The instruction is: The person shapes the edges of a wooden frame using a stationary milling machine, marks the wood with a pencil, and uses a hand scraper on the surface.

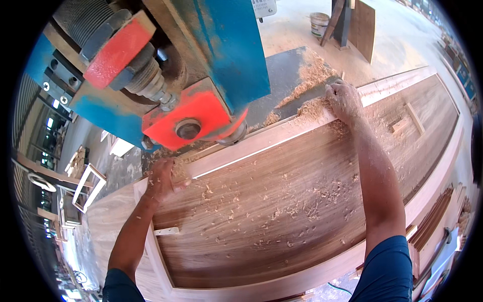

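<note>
A large framed wooden panel (261, 201), with a brown grained face and paler rails, lies in front of me, strewn with curled shavings. Its far pale rail (282, 138) runs along a machine's metal table (282, 70). My left hand (162, 180) grips this rail near its left end, close below the machine's red-painted head (183, 121); the thumb points right and some fingertips are hidden. Farther right, my right hand (345, 103) is closed over the same rail, its fingers curled around the far edge beside a heap of shavings (314, 107).
The blue machine housing (226, 50) rises at upper left, over the panel's far edge. Small wood strips (166, 231) lie on the panel. A bucket (319, 24) and leaning boards (361, 30) stand on the dusty floor beyond. Stacked timber (436, 216) is at right.
</note>
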The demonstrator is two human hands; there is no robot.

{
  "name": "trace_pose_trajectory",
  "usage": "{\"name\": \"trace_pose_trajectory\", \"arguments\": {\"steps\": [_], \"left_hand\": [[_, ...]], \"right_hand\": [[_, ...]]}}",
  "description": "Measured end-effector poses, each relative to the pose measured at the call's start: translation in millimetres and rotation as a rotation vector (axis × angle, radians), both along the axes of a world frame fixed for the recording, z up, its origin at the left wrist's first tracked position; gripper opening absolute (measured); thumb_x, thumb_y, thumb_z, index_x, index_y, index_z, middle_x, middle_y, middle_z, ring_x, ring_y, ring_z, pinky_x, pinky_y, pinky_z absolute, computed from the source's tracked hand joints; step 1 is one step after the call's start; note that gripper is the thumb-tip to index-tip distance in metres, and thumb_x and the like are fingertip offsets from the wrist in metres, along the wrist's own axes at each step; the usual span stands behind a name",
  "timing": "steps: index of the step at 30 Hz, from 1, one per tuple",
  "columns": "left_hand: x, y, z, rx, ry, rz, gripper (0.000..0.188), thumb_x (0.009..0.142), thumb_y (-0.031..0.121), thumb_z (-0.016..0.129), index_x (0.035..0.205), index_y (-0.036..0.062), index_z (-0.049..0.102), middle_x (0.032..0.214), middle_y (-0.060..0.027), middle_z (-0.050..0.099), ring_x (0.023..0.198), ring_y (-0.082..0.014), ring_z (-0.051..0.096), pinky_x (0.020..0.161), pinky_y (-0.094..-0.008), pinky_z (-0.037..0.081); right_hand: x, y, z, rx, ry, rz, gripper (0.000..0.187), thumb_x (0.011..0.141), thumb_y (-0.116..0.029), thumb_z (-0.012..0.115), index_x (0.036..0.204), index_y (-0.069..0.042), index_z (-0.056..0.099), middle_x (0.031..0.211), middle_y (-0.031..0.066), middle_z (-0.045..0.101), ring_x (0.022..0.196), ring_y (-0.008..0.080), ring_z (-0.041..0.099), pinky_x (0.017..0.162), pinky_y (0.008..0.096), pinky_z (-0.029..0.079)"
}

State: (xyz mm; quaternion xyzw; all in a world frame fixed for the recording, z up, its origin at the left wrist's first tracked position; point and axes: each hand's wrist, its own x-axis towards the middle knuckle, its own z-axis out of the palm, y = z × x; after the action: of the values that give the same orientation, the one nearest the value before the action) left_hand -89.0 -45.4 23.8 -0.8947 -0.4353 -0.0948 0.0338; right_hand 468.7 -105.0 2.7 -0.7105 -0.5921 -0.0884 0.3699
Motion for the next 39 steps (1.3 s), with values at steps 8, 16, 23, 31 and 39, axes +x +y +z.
{"name": "trace_pose_trajectory", "arguments": {"steps": [8, 16, 23, 31, 39], "left_hand": [[16, -12, 19, 0.002, -0.018, -0.019, 0.076, 0.064, 0.04, 0.086, 0.122, 0.0012, 0.057, 0.113, -0.022, 0.063, 0.106, -0.0423, 0.059, 0.094, -0.0492, 0.046], [17, -12, 18, 0.01, -0.032, -0.037, 0.075, 0.071, 0.045, 0.082, 0.128, 0.0047, 0.054, 0.116, -0.0186, 0.065, 0.107, -0.0406, 0.063, 0.092, -0.0481, 0.049], [12, -7, 6, -0.005, 0.099, 0.053, 0.084, 0.07, 0.055, 0.08, 0.128, -0.0009, 0.054, 0.122, -0.0256, 0.06, 0.12, -0.0431, 0.054, 0.102, -0.0507, 0.042], [0, -6, -15, 0.023, 0.079, 0.047, 0.09, 0.072, 0.058, 0.078, 0.129, -0.0067, 0.052, 0.121, -0.0271, 0.059, 0.12, -0.044, 0.052, 0.106, -0.0506, 0.039], [8, -10, -1, -0.174, 0.068, 0.133, 0.09, 0.067, 0.045, 0.086, 0.132, -0.0061, 0.051, 0.132, -0.0286, 0.054, 0.128, -0.0446, 0.048, 0.11, -0.0496, 0.036]], "right_hand": [[-6, -8, 14, -0.021, 0.078, -0.013, 0.029, 0.096, -0.025, 0.056, 0.086, -0.001, 0.07, 0.095, 0.0169, 0.065, 0.101, 0.0372, 0.061, 0.092, 0.0478, 0.047], [-1, -11, 14, 0.003, 0.023, 0.017, 0.03, 0.096, -0.025, 0.055, 0.086, -0.001, 0.07, 0.093, 0.0148, 0.065, 0.099, 0.0352, 0.061, 0.094, 0.0458, 0.045], [4, -9, 16, -0.012, 0.044, 0.028, 0.03, 0.095, -0.025, 0.056, 0.087, 0.0, 0.071, 0.094, 0.0153, 0.066, 0.099, 0.0369, 0.061, 0.091, 0.0463, 0.047], [6, 8, 5, -0.044, 0.057, 0.012, 0.028, 0.094, -0.024, 0.058, 0.092, 0.0, 0.073, 0.099, 0.0151, 0.068, 0.1, 0.0369, 0.062, 0.092, 0.0452, 0.048], [-6, 11, 3, -0.084, 0.09, -0.021, 0.029, 0.094, -0.024, 0.058, 0.095, 0.001, 0.072, 0.103, 0.0156, 0.069, 0.102, 0.036, 0.063, 0.093, 0.044, 0.048]]}}
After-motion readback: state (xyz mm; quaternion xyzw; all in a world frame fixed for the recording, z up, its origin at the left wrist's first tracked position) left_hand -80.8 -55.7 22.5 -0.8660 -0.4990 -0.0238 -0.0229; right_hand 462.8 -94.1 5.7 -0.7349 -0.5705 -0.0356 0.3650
